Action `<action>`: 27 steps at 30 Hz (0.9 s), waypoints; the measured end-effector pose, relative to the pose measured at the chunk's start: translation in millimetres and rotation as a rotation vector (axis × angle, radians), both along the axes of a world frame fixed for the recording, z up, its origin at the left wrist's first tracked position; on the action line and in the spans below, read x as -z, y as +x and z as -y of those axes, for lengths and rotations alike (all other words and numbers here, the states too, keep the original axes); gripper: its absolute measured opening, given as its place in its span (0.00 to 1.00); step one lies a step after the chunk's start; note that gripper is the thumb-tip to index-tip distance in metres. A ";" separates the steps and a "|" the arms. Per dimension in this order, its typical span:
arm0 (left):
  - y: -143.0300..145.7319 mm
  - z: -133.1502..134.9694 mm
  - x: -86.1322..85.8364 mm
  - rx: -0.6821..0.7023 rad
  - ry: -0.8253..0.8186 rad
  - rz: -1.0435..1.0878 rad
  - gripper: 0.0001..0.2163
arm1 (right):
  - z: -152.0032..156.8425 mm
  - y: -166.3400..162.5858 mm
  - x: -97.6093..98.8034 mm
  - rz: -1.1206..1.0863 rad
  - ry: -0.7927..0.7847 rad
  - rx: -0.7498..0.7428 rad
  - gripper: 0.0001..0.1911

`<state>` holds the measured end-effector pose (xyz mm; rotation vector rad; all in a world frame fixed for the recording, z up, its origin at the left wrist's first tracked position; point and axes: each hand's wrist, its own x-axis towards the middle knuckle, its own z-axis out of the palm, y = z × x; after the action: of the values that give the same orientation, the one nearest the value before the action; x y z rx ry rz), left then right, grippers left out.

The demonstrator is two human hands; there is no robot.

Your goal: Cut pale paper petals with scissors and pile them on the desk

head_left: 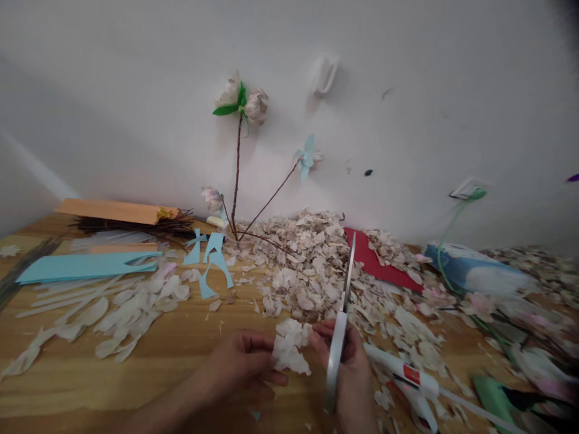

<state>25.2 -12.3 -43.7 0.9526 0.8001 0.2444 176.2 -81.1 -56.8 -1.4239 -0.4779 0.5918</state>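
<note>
Near the front of the table, my left hand grips the left edge of a thin, crumpled whitish petal piece with a ragged outline. My right hand has a pair of scissors lodged in it, blades pointing up and away and grey handle towards me. The right fingertips also pinch the right edge of the same petal piece. Just beyond my hands lies a large heap of dry, pale petals. A hot glue gun, white with a red label, rests beside my right hand.
Artificial flowers on twigs stand against the wall. Blue paper strips, blue cut-outs, orange paper and loose whitish petals lie to the left. Red paper and a blue-white packet are at the right.
</note>
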 end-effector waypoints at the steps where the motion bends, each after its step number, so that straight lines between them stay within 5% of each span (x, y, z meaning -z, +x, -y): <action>1: -0.1 -0.2 0.6 0.003 0.003 -0.001 0.12 | 0.0 0.3 -0.2 -0.003 -0.010 -0.011 0.19; 13: -0.6 -0.7 -3.4 0.017 0.007 0.007 0.11 | 0.0 7.0 2.0 0.018 -0.090 -0.024 0.20; 20: -0.3 1.6 -4.5 -0.020 0.086 -0.031 0.12 | 4.3 -1.2 -10.5 0.106 -0.198 -0.246 0.26; 27: 0.7 2.7 -6.5 -0.018 0.129 -0.012 0.11 | 14.9 -19.0 6.2 0.269 -0.235 -0.289 0.24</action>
<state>25.9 -15.0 -37.2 1.0690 0.8120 0.3087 157.2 -96.0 -63.0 -1.6828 -0.8603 0.7080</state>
